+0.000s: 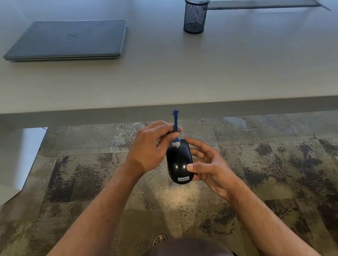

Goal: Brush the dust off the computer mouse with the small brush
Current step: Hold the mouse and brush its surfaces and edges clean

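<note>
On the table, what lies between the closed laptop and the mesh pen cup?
Nothing: in the head view, only bare table separates the laptop from the mesh pen cup.

A black mouse [179, 162] is held by the right hand [207, 165] below the worktop [157, 72] edge; a small blue brush [176, 130], pinched by the left hand [151, 145], seemingly touches its front.

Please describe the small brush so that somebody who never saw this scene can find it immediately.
Start at the near edge of the long pale grey table; just below it, over the carpet, two hands meet. The left hand pinches a small blue plastic brush, white bristles down on the glossy black computer mouse held by the right hand. It is the only blue, thin, upright thing.
</note>
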`<state>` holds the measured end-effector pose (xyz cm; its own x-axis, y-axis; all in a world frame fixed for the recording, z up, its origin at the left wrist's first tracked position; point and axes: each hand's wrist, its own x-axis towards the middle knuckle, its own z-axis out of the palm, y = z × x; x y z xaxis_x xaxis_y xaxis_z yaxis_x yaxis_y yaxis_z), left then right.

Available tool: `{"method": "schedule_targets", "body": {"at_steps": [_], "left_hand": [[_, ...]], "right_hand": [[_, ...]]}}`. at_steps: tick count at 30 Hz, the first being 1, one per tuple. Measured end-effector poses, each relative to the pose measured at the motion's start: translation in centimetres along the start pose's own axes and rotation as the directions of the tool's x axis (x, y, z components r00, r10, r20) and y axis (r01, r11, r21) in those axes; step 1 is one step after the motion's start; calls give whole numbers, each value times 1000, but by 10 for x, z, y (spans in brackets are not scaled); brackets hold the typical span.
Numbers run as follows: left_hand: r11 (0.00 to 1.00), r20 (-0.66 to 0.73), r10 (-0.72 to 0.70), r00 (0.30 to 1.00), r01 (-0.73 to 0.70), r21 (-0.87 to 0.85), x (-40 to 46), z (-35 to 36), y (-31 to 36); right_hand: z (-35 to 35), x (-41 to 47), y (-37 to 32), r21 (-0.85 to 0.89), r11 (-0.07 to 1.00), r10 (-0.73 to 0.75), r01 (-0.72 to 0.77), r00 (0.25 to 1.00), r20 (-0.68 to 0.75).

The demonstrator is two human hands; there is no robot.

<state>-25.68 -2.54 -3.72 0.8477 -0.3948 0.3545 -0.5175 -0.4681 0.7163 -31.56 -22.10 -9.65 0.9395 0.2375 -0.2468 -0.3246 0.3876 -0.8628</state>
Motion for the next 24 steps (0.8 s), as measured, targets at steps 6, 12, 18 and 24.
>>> {"method": "schedule_targets", "body": {"at_steps": [6,12,18,24], "left_hand": [[999,-14,-41,999,42,32,1,-5,-9],[1000,-33,12,999,-12,-4,2,1,3],[1000,21,3,1000,-3,23,3,1,-1],[999,-41,-35,999,36,15,5,-2,-7]], "right_hand": [[-2,-1,0,2,1000,0,0,1000,-8],[-2,2,0,20,1000,9,-8,1000,-8],[-4,1,0,7,1000,5,-5,1000,-6],[-5,1,0,15,1000,10,-10,1000,1]]}}
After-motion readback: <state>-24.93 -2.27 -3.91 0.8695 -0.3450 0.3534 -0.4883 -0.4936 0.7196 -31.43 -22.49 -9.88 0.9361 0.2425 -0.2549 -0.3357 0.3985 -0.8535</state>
